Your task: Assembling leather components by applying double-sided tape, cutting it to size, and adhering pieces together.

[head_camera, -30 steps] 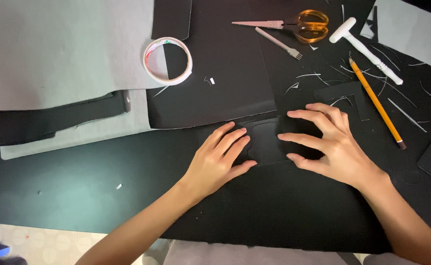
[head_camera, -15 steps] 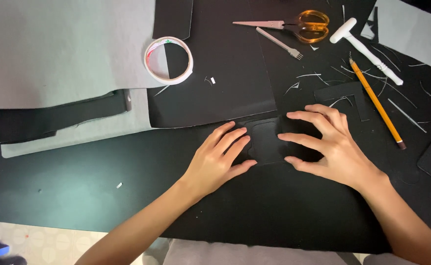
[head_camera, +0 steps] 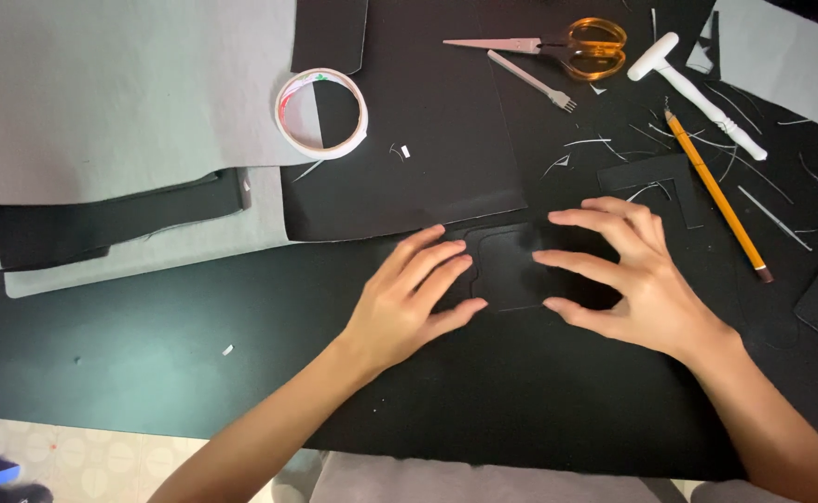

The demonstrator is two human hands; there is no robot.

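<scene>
Both hands lie flat and spread on the dark mat, gripping nothing: the left hand (head_camera: 409,293) and right hand (head_camera: 637,279) press fingertips on a small black cut piece (head_camera: 511,270) between them; beyond the right hand lie a pencil (head_camera: 716,194) and scissors (head_camera: 558,44), beyond the left a tape roll (head_camera: 321,113)

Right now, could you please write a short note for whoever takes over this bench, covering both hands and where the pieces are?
Left hand: flat, fingers spread, pressing the left edge of the small black cut piece.
Right hand: fingertips down on the piece's right side; nothing gripped.
The piece lies flat on the black mat, below the large black sheet.
Done: the piece is cut to shape, with rounded corners.
Untouched: tape roll, scissors, pencil, white tool.
Left: I cannot tell from this view.
</scene>
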